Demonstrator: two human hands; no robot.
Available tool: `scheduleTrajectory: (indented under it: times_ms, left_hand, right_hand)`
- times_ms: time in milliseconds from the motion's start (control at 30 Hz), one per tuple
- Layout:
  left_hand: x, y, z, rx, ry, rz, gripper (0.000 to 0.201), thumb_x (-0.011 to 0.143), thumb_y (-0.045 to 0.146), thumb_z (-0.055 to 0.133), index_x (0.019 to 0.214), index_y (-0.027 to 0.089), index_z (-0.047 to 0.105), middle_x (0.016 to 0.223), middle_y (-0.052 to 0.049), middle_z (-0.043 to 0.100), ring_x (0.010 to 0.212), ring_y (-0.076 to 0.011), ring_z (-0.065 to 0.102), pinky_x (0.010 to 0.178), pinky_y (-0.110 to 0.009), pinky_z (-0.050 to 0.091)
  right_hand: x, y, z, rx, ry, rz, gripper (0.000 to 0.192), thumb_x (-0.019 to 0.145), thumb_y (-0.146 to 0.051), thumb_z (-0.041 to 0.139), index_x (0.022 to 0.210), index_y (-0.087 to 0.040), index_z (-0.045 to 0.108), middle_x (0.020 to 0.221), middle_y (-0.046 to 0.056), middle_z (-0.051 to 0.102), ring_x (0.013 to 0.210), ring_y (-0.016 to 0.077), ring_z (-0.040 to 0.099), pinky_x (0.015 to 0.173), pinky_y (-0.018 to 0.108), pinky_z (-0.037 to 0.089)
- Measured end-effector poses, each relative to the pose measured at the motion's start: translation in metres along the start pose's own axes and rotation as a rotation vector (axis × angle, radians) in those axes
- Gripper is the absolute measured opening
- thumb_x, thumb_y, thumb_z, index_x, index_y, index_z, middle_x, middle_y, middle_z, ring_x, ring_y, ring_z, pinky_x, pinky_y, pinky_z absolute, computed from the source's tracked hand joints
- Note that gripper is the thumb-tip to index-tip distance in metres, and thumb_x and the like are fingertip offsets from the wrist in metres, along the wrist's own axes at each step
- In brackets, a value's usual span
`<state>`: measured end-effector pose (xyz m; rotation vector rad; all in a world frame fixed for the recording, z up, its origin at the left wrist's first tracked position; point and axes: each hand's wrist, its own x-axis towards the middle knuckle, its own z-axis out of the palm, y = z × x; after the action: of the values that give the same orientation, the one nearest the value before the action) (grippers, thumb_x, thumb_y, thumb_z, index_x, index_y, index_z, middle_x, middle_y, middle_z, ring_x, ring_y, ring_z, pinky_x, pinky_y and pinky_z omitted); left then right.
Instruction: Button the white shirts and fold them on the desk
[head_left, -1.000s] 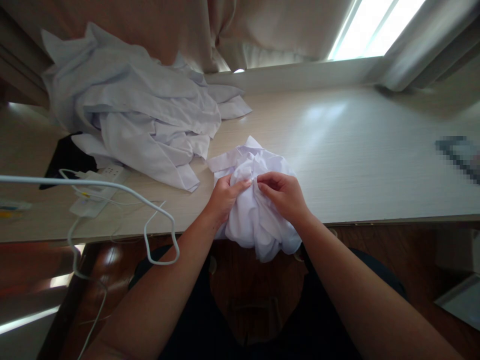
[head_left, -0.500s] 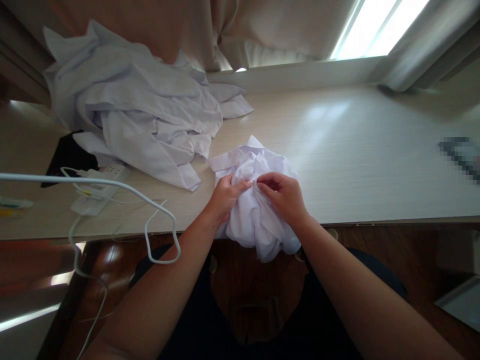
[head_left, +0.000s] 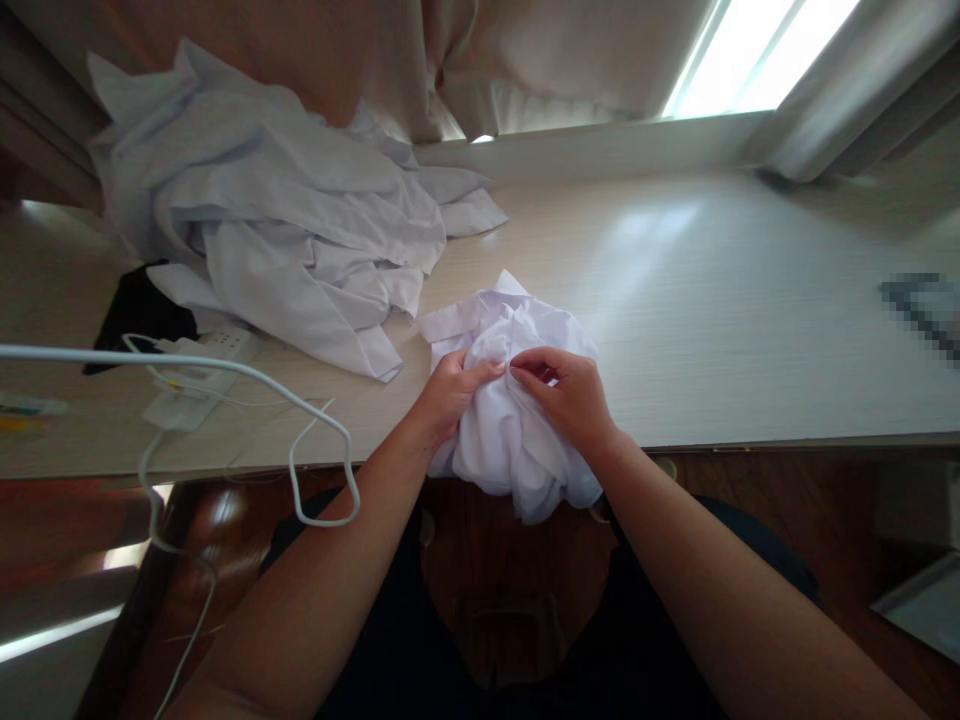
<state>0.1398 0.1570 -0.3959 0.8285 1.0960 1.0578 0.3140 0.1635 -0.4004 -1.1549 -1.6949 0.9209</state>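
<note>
Your two hands meet on the bunched white garment (head_left: pixel 510 420), which sits at the near edge of the pale wooden table (head_left: pixel 712 300) with its lower folds spilling over that edge toward your lap. Your left hand (head_left: pixel 448 392) is curled against the left side of the bundle, fingers and thumb pinched shut on a fold of cloth at its top. Your right hand (head_left: pixel 571 392) presses on the right side, its fingertips closed on the same ridge of fabric, almost touching the left hand's.

Left of the garment, a white cable (head_left: pixel 225 372) arcs across the table edge and loops down below it, and a white power strip (head_left: pixel 196 378) lies on the tabletop just beyond. Farther back and left of the garment rests a loose pile of white clothes (head_left: pixel 277 220), with a dark item (head_left: pixel 139 312) partly under its near left side. Behind the pile hangs a tan curtain (head_left: pixel 360 50); far right of the garment, a bright window (head_left: pixel 757 50).
</note>
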Motion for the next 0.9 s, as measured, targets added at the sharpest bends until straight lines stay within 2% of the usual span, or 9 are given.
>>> scheduleTrajectory:
  times_ms: [300,567,900]
  left_hand:
    - [0.002,-0.001,0.001,-0.006,-0.027,-0.002,0.042,0.069,0.038,0.083,0.099,0.012,0.068,0.09,-0.008,0.07,0.071,-0.0167,0.063,0.067,-0.028,0.047]
    - [0.002,-0.001,0.004,-0.028,-0.059,0.004,0.041,0.073,0.038,0.081,0.101,0.012,0.069,0.09,-0.008,0.07,0.074,-0.0169,0.062,0.07,-0.028,0.048]
    - [0.005,-0.005,-0.003,0.037,-0.08,0.049,0.039,0.075,0.036,0.081,0.104,0.012,0.069,0.096,-0.009,0.071,0.082,-0.0184,0.063,0.078,-0.029,0.049]
  right_hand:
    - [0.002,0.004,-0.002,0.084,0.013,0.037,0.014,0.083,-0.03,0.07,0.092,-0.021,0.076,0.082,0.002,0.074,0.072,0.015,0.065,0.067,0.028,0.049]
    - [0.006,0.008,-0.006,0.188,-0.01,0.066,0.015,0.085,-0.031,0.068,0.091,-0.021,0.077,0.09,0.003,0.075,0.084,0.0185,0.068,0.08,0.033,0.051]
    - [0.011,0.006,-0.01,0.263,-0.075,0.107,0.014,0.081,-0.031,0.073,0.089,-0.019,0.076,0.086,0.003,0.075,0.08,0.0171,0.067,0.075,0.03,0.052]
